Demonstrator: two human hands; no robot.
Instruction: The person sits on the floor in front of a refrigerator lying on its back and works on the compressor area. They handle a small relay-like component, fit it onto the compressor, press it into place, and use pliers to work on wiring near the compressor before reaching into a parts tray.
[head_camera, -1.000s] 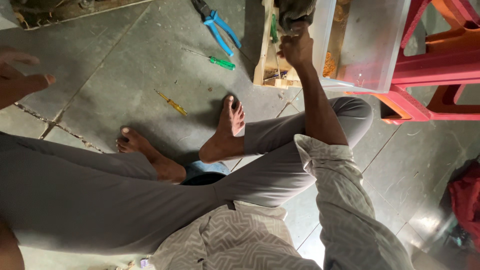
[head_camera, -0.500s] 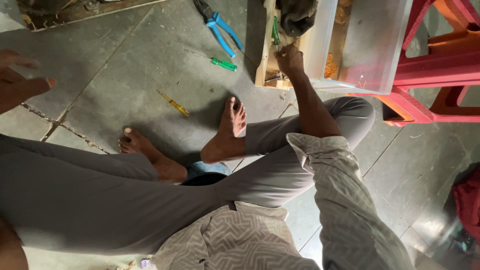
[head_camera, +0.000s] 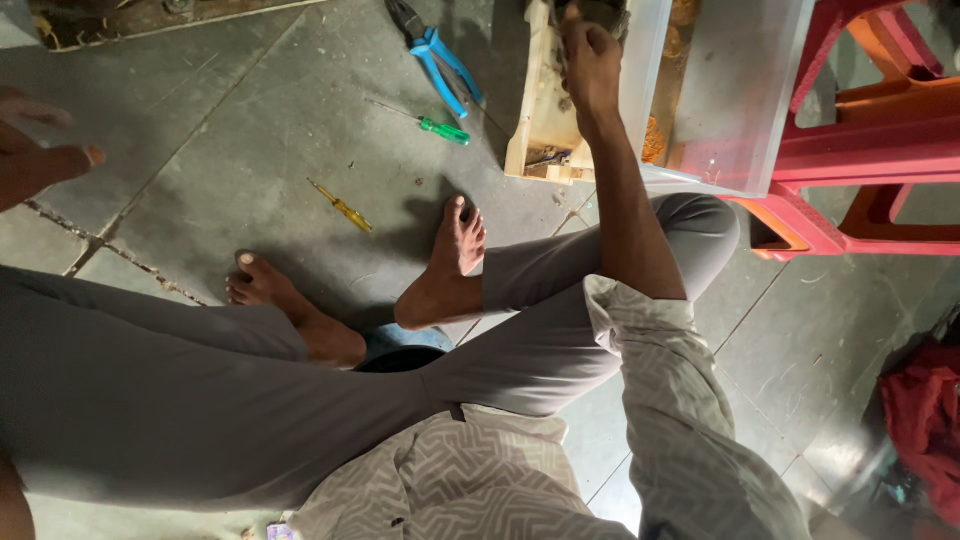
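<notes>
The right hand (head_camera: 592, 62) reaches up to the wooden block (head_camera: 545, 110) on the floor, its fingers curled narrowly over the block's top edge, though whether they grip anything cannot be told. The block lies against the clear plastic bin (head_camera: 735, 100), with blue pliers (head_camera: 440, 55) and a green screwdriver (head_camera: 440, 129) just left of it. Well left of the block, the left hand (head_camera: 35, 150) hangs over the floor, fingers loosely spread and holding nothing.

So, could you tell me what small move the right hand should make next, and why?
Probably settle the fingers firmly on the wooden piece: the right hand is at its top edge beside the clear plastic bin, and its grip is hidden.
</notes>
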